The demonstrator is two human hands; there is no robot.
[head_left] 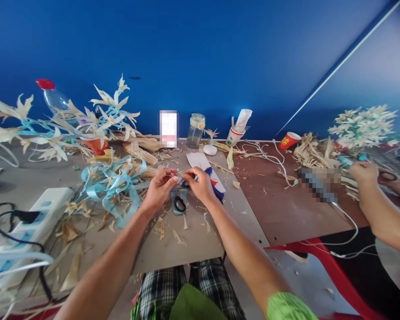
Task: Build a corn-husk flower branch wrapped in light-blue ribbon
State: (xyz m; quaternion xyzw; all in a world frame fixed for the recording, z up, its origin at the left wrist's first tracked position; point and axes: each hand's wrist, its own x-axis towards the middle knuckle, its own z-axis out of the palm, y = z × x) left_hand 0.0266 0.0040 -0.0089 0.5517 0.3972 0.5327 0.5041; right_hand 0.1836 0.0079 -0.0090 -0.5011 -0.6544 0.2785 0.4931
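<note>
My left hand (160, 189) and my right hand (200, 183) meet over the middle of the grey board (200, 242), fingers pinched together on a small pale husk piece with a bit of light blue ribbon (182, 180) between them. Just below the hands lie black-handled scissors (180, 203) on a strip of blue ribbon. A tangle of light blue ribbon (113, 184) and dried corn husks lies left of my left hand. Husk scraps litter the board around both hands.
Husk flowers on blue stems (70, 122), a plastic bottle (53, 98), a glass jar (196, 130) and a paper cup (235, 133) stand at the back. A white power strip (36, 213) with a black cord sits left. Another person's arm (380, 200) works at the right, near a red cup (289, 140).
</note>
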